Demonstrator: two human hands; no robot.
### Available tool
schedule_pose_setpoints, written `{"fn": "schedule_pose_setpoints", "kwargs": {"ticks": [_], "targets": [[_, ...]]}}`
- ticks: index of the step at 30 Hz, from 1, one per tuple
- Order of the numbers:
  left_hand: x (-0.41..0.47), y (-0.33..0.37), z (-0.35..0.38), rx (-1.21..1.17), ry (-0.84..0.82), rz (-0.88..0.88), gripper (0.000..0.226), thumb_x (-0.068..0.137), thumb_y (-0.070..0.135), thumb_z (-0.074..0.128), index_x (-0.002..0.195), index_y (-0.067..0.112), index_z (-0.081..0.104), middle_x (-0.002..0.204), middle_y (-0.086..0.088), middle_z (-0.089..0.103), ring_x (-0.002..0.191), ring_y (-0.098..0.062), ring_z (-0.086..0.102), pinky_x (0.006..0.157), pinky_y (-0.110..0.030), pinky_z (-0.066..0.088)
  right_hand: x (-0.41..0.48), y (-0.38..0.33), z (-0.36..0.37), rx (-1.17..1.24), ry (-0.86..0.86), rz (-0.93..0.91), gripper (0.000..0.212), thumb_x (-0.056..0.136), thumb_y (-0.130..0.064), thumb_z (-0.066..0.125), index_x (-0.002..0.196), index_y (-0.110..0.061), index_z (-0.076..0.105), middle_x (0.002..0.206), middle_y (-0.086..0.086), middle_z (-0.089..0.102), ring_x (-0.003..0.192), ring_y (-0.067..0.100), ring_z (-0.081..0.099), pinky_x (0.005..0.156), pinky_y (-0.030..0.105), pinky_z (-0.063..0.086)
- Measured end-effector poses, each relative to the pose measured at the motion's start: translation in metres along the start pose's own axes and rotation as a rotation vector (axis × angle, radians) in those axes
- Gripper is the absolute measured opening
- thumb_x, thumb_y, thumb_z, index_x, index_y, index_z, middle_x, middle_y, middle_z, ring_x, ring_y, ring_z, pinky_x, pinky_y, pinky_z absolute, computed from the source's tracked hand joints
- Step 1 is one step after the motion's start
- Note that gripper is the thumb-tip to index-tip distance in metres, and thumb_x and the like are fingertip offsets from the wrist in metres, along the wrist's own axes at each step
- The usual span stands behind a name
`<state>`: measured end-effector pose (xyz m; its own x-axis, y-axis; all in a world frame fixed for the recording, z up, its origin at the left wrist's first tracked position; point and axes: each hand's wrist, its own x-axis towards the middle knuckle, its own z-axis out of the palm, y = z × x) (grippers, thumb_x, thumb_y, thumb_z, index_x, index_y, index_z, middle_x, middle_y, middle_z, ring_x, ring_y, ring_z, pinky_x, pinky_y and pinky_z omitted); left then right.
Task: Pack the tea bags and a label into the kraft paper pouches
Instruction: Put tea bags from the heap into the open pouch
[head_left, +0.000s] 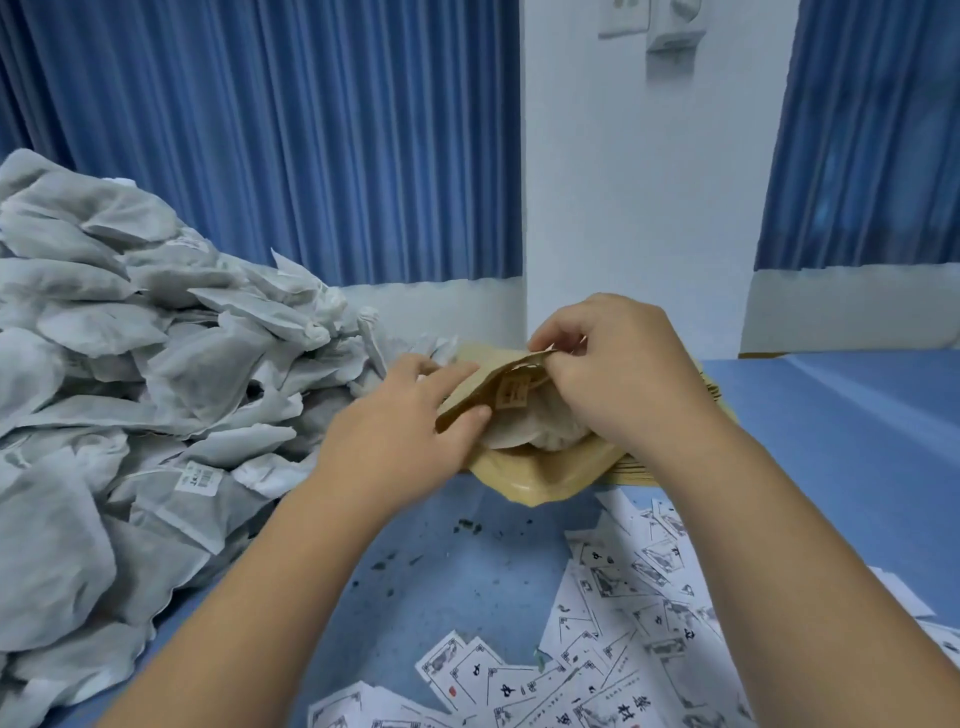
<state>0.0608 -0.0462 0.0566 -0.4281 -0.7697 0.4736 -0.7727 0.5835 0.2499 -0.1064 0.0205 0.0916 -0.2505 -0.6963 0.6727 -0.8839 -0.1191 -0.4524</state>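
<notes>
A kraft paper pouch (540, 480) lies open-mouthed at the table's middle, on a flat stack of more pouches (719, 395). My left hand (405, 431) pinches its upper flap at the left, thumb under the edge. My right hand (618, 374) grips the flap's top right edge and reaches into the mouth. Inside show pale tea bags (514, 431) and a small brown tag. A big heap of grey tea bags (130, 374) fills the left side. White printed labels (613, 639) lie scattered at the front right.
The table has a blue cover (841, 441) with dark tea crumbs in front of the pouch. Blue curtains and a white wall stand behind the table. The pouch stack reaches toward the table's right side.
</notes>
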Motion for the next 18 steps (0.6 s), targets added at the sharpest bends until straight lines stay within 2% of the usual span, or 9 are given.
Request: {"fn": "schedule_pose_setpoints", "kwargs": {"ticks": [2, 4, 5, 8, 10, 11, 13, 15, 18], "targets": [[0.003, 0.001, 0.006, -0.157, -0.070, -0.006, 0.022, 0.092, 0.048, 0.042, 0.107, 0.060, 0.054, 0.105, 0.019, 0.055, 0.099, -0.014, 0.057, 0.081, -0.035, 0.048, 0.000, 0.001, -0.004, -0.023, -0.009, -0.003, 0.026, 0.080, -0.016, 0.060, 0.073, -0.041, 0.062, 0.081, -0.015, 0.057, 0.082, 0.013, 0.059, 0.078, 0.035, 0.052], [0.003, 0.003, 0.012, -0.494, -0.112, -0.065, 0.031, 0.095, 0.036, 0.045, 0.076, 0.055, 0.061, 0.079, 0.010, 0.063, 0.082, -0.018, 0.064, 0.065, -0.034, 0.054, -0.001, 0.000, -0.008, -0.082, -0.058, -0.002, 0.019, 0.083, -0.021, 0.062, 0.077, -0.039, 0.064, 0.079, -0.015, 0.056, 0.083, 0.014, 0.058, 0.075, 0.033, 0.051], [0.002, 0.004, 0.015, -0.654, -0.136, -0.116, 0.035, 0.096, 0.034, 0.047, 0.073, 0.054, 0.064, 0.077, 0.006, 0.066, 0.075, -0.017, 0.066, 0.059, -0.032, 0.056, -0.001, -0.003, -0.010, -0.131, -0.091, 0.005, 0.013, 0.084, -0.025, 0.063, 0.081, -0.037, 0.066, 0.079, -0.015, 0.055, 0.084, 0.014, 0.058, 0.073, 0.032, 0.049], [0.002, 0.007, 0.023, -0.974, -0.155, -0.181, 0.032, 0.098, 0.023, 0.048, 0.096, 0.043, 0.073, 0.075, 0.005, 0.070, 0.065, -0.013, 0.067, 0.059, -0.033, 0.060, -0.006, -0.021, -0.022, -0.281, -0.143, -0.007, 0.006, 0.084, -0.035, 0.066, 0.090, -0.036, 0.066, 0.089, -0.012, 0.053, 0.085, 0.014, 0.052, 0.060, 0.026, 0.037], [0.003, 0.011, 0.025, -1.072, -0.132, -0.190, 0.033, 0.098, 0.016, 0.047, 0.106, 0.035, 0.073, 0.080, 0.001, 0.073, 0.069, -0.012, 0.068, 0.062, -0.033, 0.060, -0.014, -0.042, -0.032, -0.302, -0.208, -0.042, 0.006, 0.085, -0.032, 0.063, 0.082, -0.037, 0.062, 0.085, -0.011, 0.055, 0.081, 0.013, 0.053, 0.054, 0.022, 0.034], [0.004, 0.012, 0.026, -1.098, -0.122, -0.186, 0.033, 0.097, 0.014, 0.047, 0.112, 0.031, 0.071, 0.088, -0.001, 0.074, 0.075, -0.011, 0.069, 0.066, -0.032, 0.060, -0.019, -0.051, -0.034, -0.325, -0.273, -0.065, 0.010, 0.086, -0.027, 0.059, 0.080, -0.034, 0.064, 0.084, -0.010, 0.058, 0.080, 0.014, 0.055, 0.055, 0.021, 0.038], [0.005, 0.014, 0.027, -1.090, -0.078, -0.161, 0.035, 0.096, 0.010, 0.048, 0.122, 0.023, 0.067, 0.111, -0.001, 0.072, 0.098, -0.014, 0.067, 0.087, -0.036, 0.056, -0.028, -0.063, -0.029, -0.424, -0.424, -0.083, 0.021, 0.089, -0.018, 0.053, 0.091, -0.031, 0.069, 0.085, -0.004, 0.061, 0.078, 0.015, 0.057, 0.062, 0.026, 0.047], [0.005, 0.016, 0.025, -1.060, -0.033, -0.133, 0.036, 0.097, 0.011, 0.048, 0.128, 0.022, 0.063, 0.125, 0.003, 0.065, 0.116, -0.013, 0.059, 0.104, -0.036, 0.045, -0.030, -0.064, -0.016, -0.575, -0.573, -0.082, 0.026, 0.092, -0.011, 0.049, 0.110, -0.020, 0.066, 0.082, 0.000, 0.054, 0.074, 0.016, 0.052, 0.059, 0.026, 0.042], [0.004, 0.021, 0.025, -1.049, 0.026, -0.066, 0.034, 0.100, 0.014, 0.046, 0.131, 0.018, 0.060, 0.132, 0.006, 0.061, 0.123, -0.006, 0.053, 0.109, -0.028, 0.037, -0.025, -0.052, 0.000, -0.754, -0.775, -0.002, 0.031, 0.091, -0.005, 0.048, 0.118, -0.011, 0.060, 0.080, 0.002, 0.047, 0.088, 0.023, 0.057, 0.055, 0.026, 0.035]]}}
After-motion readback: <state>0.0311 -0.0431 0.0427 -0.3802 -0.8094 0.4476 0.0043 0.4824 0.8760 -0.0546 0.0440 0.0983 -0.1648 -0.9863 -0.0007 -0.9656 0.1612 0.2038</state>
